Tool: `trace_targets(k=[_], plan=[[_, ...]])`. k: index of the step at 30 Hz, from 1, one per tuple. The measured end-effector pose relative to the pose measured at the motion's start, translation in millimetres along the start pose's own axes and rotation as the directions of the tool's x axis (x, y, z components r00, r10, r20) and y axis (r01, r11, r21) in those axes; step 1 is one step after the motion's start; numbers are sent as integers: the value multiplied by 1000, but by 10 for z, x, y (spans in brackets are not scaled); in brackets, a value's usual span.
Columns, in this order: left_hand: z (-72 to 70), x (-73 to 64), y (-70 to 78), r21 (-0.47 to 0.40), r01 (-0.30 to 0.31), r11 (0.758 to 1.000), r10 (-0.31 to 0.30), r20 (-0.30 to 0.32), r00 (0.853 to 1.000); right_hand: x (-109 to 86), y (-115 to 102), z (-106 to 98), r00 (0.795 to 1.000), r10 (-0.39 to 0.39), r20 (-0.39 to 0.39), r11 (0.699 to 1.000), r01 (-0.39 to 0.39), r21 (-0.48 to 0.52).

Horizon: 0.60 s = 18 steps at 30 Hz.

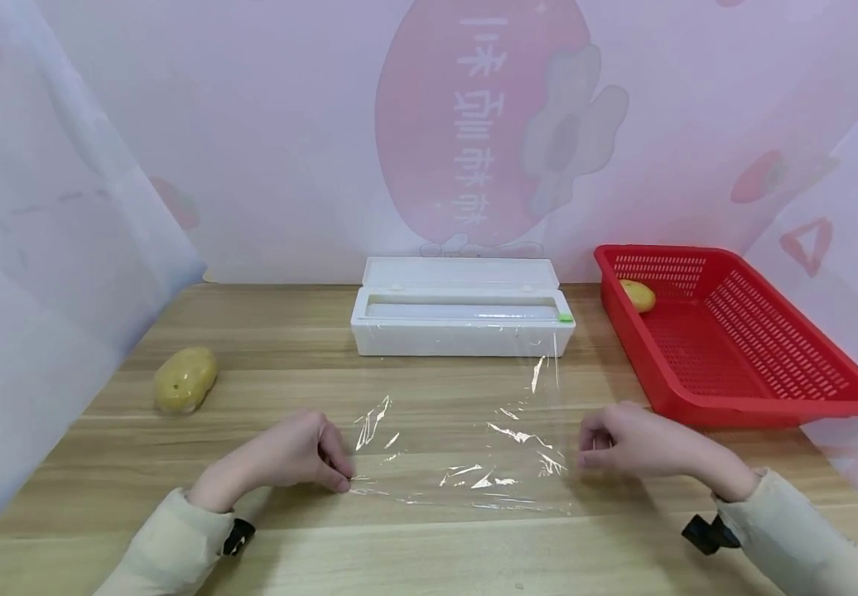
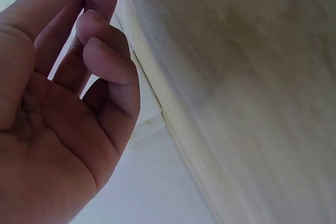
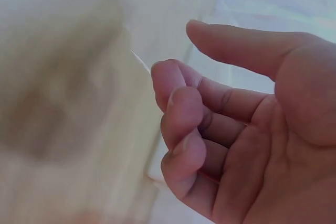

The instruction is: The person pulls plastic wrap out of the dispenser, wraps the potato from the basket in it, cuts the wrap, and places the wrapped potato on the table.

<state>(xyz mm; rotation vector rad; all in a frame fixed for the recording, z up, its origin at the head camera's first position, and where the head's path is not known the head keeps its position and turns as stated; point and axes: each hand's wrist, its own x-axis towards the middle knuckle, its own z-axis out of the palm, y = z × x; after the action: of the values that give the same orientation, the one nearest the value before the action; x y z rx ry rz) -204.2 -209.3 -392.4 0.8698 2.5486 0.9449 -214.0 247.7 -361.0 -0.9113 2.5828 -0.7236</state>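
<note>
A sheet of clear cling film [image 1: 466, 476] stretches over the table from a white dispenser box [image 1: 462, 338] with its lid raised. My left hand [image 1: 302, 454] pinches the film's near left corner between thumb and fingertips. At the opposite side, my right hand [image 1: 633, 443] is beside the film's right edge. In the right wrist view its thumb [image 3: 236, 43] stands apart from the loosely curled fingers [image 3: 181, 111], and a thin bright line of film meets the index fingertip. Inside the box lies the white film roll [image 1: 462, 312].
On the left of the wooden table [image 1: 429, 555] lies a glossy yellow potato [image 1: 185, 381]. A red plastic basket [image 1: 697, 410] stands at the right, with another potato [image 1: 637, 295] by its left wall. Printed pale sheeting [image 1: 272, 149] rises behind and along both sides.
</note>
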Motion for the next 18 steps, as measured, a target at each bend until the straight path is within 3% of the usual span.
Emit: trace_targets(k=[5, 9, 13, 18], plan=[[-14, 3, 16, 8, -12, 1000, 12, -8, 1000, -50, -60, -311, 997, 24, -71, 999, -25, -22], [-18, 2, 29, 15, -15, 1000, 15, -16, 1000, -105, -73, -576, 979, 80, -190, 997, -80, 8], [-13, -1, 37, 12, -6, 1000, 7, -29, 1000, -173, -14, -860, 930, 211, -302, 972, -169, 161], [0, -3, 36, -4, 10, 1000, -11, -30, 999, -197, 190, -1172, 846, 345, -406, 922, -226, 313]])
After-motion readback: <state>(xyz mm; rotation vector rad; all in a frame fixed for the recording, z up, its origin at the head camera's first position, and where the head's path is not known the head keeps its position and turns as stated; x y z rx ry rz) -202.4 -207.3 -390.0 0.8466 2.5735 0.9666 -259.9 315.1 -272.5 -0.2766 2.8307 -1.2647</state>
